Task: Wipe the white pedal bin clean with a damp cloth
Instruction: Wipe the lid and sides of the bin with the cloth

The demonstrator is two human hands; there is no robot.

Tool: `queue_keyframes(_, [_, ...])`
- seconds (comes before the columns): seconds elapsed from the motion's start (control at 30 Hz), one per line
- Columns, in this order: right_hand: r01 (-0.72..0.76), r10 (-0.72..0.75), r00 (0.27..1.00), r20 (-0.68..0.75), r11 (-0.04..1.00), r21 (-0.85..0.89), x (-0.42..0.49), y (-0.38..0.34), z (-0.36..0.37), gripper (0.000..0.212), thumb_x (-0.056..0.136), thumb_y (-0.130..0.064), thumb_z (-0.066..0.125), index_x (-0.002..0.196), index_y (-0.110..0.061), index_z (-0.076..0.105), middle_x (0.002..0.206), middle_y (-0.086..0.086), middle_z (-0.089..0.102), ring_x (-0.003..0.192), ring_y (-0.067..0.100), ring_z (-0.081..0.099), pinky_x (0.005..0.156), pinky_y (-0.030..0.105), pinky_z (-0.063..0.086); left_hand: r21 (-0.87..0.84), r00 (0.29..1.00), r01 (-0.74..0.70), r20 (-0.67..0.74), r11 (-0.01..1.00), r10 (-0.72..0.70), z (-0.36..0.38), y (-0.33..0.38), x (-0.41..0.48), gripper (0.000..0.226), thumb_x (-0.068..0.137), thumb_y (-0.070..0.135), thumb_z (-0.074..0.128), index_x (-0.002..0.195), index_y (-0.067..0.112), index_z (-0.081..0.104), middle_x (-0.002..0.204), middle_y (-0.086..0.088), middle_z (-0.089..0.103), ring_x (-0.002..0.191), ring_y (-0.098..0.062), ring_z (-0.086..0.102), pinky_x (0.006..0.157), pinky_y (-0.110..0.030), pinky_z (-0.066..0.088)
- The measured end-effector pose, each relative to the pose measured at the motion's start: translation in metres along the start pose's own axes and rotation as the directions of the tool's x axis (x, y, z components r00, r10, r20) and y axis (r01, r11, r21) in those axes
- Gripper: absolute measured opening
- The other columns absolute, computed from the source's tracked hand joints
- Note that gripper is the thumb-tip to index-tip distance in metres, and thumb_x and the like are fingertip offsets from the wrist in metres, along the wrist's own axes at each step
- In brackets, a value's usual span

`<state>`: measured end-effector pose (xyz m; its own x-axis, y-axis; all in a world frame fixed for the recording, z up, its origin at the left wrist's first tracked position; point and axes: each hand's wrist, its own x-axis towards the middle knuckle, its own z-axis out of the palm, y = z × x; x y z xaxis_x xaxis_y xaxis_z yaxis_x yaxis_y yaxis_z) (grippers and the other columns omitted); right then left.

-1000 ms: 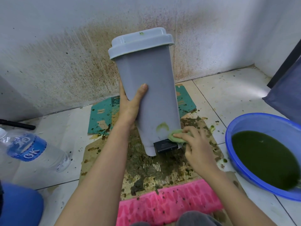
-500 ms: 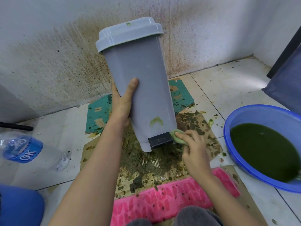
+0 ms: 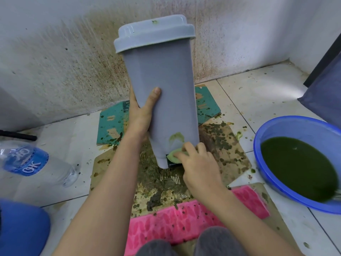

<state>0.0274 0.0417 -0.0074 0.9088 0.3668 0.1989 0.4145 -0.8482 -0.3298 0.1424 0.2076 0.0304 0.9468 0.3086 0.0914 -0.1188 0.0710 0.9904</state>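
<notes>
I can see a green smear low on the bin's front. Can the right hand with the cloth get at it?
Probably yes. The right hand holds the cloth at the pedal, just below the smear, nothing between; the left hand grips the bin higher up, clear of it.

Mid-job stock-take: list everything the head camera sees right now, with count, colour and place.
pedal bin: one, pale grey-white, centre, tilted, lid on, green smear near base
cloth: one, green-stained, against the bin's base
basin: one, blue, right, holds dark green liquid
bottle: one, clear, blue label, lying at left
mat: one, pink, spotted, near bottom edge
cardboard: brown, soiled, under the bin
teal sheet: stained, behind the bin by the wall
left hand: grips the bin's side
right hand: holds the cloth
</notes>
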Motion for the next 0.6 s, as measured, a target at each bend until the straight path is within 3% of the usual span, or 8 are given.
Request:
queue_keyframes(0.13, [-0.195,0.195,0.981,-0.002,0.981,0.016,-0.003,0.035,-0.005,0.056,0.083,0.002,0.052,0.128,-0.030,0.061,0.117,-0.002,0.051,0.101,0.019,0.041,0.072,0.028,0.041,-0.020,1.000,0.012,0.022,1.000,-0.011,-0.006,-0.002,-0.007,0.085,0.073,0.052,0.083,0.144,0.032,0.042,0.118,0.017,0.071,0.105,-0.009,0.071,0.077,-0.024,0.059])
queue_keyframes(0.2, [-0.317,0.319,0.948,0.019,0.932,0.176,-0.004,0.058,-0.012,0.054,0.086,0.003,0.050,0.126,-0.032,0.062,0.113,-0.006,0.048,0.106,0.017,0.041,0.075,0.028,0.043,-0.038,0.999,0.018,0.033,0.999,-0.017,-0.008,-0.001,-0.008,0.085,0.073,0.051,0.083,0.145,0.032,0.041,0.121,0.014,0.070,0.107,-0.011,0.070,0.079,-0.026,0.060])
queue_keyframes(0.3, [-0.321,0.424,0.905,-0.027,0.723,0.612,-0.002,0.068,-0.026,0.050,0.092,0.003,0.053,0.118,-0.037,0.065,0.105,-0.013,0.048,0.110,0.014,0.049,0.096,0.032,0.045,-0.038,0.997,0.045,0.058,0.998,-0.043,-0.008,0.000,-0.014,0.087,0.071,0.052,0.084,0.145,0.034,0.041,0.125,0.013,0.069,0.109,-0.011,0.070,0.082,-0.029,0.060])
queue_keyframes(0.4, [-0.226,0.500,0.865,-0.028,0.439,0.869,0.004,0.054,-0.040,0.053,0.094,-0.005,0.059,0.101,-0.057,0.065,0.108,-0.026,0.058,0.107,-0.001,0.057,0.099,0.033,0.047,-0.036,0.993,0.077,0.089,0.996,-0.074,-0.012,0.001,-0.026,0.089,0.069,0.052,0.086,0.145,0.037,0.041,0.129,0.012,0.066,0.111,-0.011,0.069,0.081,-0.030,0.060])
queue_keyframes(0.5, [-0.186,0.538,0.842,0.035,0.228,0.956,0.005,0.041,-0.048,0.046,0.093,-0.006,0.061,0.106,-0.050,0.068,0.118,-0.013,0.066,0.112,0.010,0.063,0.098,0.044,0.052,-0.018,0.985,0.128,0.118,0.992,-0.125,-0.026,0.002,-0.042,0.090,0.066,0.048,0.090,0.142,0.042,0.044,0.134,0.012,0.063,0.116,-0.014,0.067,0.085,-0.038,0.060])
queue_keyframes(0.6, [-0.171,0.566,0.823,0.048,0.166,0.971,-0.002,0.030,-0.054,0.046,0.093,-0.006,0.062,0.107,-0.050,0.069,0.115,-0.020,0.068,0.112,0.009,0.063,0.095,0.043,0.054,0.006,0.976,0.190,0.106,0.982,-0.189,-0.040,-0.001,-0.064,0.096,0.057,0.043,0.096,0.139,0.046,0.046,0.137,0.014,0.060,0.121,-0.015,0.063,0.092,-0.048,0.058])
